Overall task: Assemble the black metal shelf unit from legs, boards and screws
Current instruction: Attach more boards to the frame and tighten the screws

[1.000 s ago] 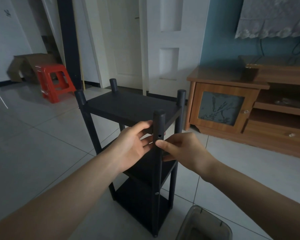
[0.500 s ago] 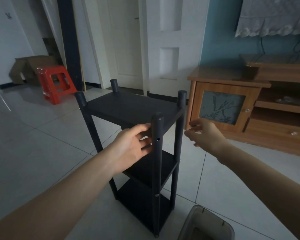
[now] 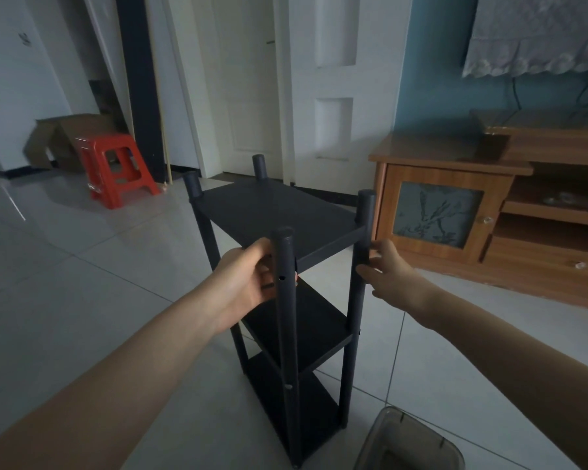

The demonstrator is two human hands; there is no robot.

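Black metal shelf unit [image 3: 286, 300] upright on the tiled floor [image 3: 82, 283], three boards fitted between four legs. Top board [image 3: 279, 215] level, the leg tops poking above it at each corner. Left hand [image 3: 248, 279] at the near front leg [image 3: 286, 317], just under the top board: fingers curled round behind the leg at the board's edge, thumb up along the corner, so a closed grip on leg and board together. Small open screw hole showing in that leg just beside the fingers; a screw head [image 3: 288, 386] lower down on the same leg. Right hand [image 3: 391, 276] at the right front leg [image 3: 358, 283], fingertips and thumb touching its outer side just below the top board, fingers fairly straight, a loose open grip rather than a clasp. Cannot tell whether anything small sits between those fingers.

Clear plastic bin [image 3: 408, 442] on the floor near the shelf's foot, bottom right. Wooden TV cabinet [image 3: 455, 215] against the blue wall behind. Red plastic stool [image 3: 116, 167] and a cardboard box [image 3: 62, 137] well apart at the far left, white doors [image 3: 252, 79] behind.
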